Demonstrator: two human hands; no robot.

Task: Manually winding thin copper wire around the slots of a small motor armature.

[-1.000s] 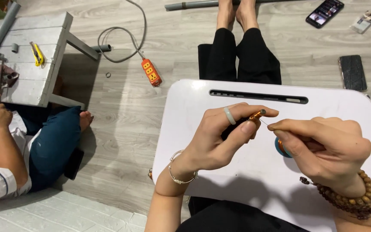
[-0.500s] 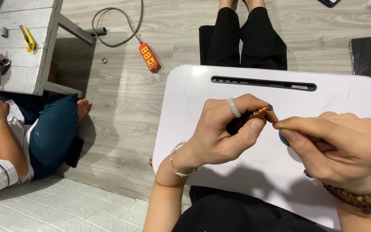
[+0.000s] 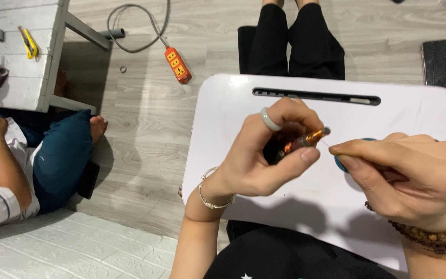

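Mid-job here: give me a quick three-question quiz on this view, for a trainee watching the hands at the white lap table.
1. True or false: the left hand pinches a small copper-coloured part over the white lap table.
2. Which wrist wears the brown bead bracelet? A) left B) right C) neither
3. What orange thing lies on the wooden floor between the lap table and the small grey table?

Key
1. True; thumb and fingers close around it.
2. B; the right hand wears it, the left wrist has a thin silver bracelet.
3. A power strip with a grey cable.
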